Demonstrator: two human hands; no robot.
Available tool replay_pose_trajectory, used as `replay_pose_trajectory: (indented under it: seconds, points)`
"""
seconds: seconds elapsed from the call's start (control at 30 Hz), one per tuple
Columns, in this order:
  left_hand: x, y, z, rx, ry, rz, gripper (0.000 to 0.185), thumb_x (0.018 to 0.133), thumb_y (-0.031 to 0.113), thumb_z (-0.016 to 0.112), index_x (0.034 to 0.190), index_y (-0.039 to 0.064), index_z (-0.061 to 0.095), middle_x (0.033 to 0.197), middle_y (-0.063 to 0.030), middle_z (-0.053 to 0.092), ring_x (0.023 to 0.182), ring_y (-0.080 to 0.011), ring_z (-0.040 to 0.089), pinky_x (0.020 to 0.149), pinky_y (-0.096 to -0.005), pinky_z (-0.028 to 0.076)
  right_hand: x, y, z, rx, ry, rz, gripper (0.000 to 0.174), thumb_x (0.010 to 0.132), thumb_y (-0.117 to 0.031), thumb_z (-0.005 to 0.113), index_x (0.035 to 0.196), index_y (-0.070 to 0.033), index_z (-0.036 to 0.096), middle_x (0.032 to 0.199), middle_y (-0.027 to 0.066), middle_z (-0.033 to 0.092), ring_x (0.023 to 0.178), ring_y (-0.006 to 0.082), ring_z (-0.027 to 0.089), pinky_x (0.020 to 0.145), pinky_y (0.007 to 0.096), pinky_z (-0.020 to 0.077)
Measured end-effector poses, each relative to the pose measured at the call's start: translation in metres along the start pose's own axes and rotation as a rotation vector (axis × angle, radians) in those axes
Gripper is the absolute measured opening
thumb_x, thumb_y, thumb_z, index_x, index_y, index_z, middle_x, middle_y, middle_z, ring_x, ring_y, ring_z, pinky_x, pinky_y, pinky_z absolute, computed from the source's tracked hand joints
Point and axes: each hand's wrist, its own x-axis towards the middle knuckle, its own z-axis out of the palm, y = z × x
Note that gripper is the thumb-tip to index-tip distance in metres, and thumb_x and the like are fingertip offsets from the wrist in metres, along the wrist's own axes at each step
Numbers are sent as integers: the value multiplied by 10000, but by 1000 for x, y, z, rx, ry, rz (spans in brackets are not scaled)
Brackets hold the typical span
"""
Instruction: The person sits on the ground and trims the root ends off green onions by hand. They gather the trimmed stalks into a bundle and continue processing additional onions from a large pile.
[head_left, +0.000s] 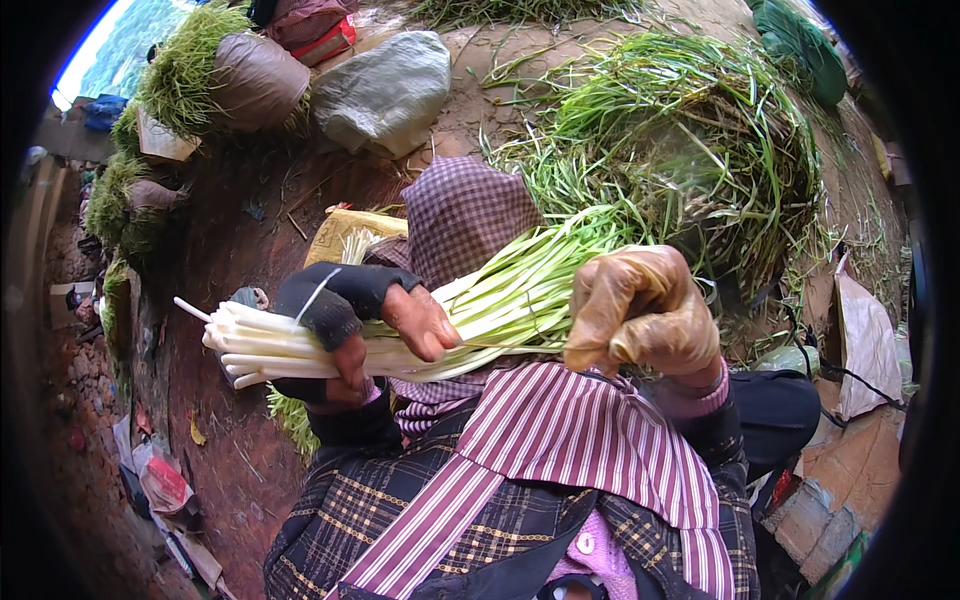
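Note:
A bundle of allium stalks, like green garlic (277, 341), lies across my front, white stem ends to the left and yellow-green leaves to the right. My left hand (367, 315), in a black glove with bare fingertips, wraps around its white part. A thin white strand stands up near those knuckles. My right hand (645, 311) wears a tan rubber glove and is bent at the leafy part. Its fingertips pinch together where a thin pale-green strand (517, 349) runs across from the left thumb. A checked cloth (472, 217) covers my knee behind the bundle.
A large heap of loose green leaves (675, 150) lies beyond my right hand. Wrapped bundles with leafy tops (255, 82) stand at the upper left by a whitish sack (382, 90). A yellow bag (352, 229) sits behind my left hand. Packaging litter (161, 480) lies lower left.

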Motion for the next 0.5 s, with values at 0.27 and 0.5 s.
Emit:
replay_pose_trajectory:
  seconds: [0.27,0.5]
  points:
    - [-17,-5,-1,-187,115,-62,421,792,107,785,1087,15,499,1044,-360,569,719,-357,682,603,-359,596,2,-5,-35,349,137,-376,256,880,-210,672,987,19,631,778,63,624,560,97,507,493,216,409]
    - [-7,-4,-8,-175,39,-70,293,793,117,785,999,4,611,771,-280,672,540,-261,663,518,-346,573,27,48,8,-392,235,-49,262,849,-57,618,1103,-1,649,856,75,689,698,165,645,645,285,539]
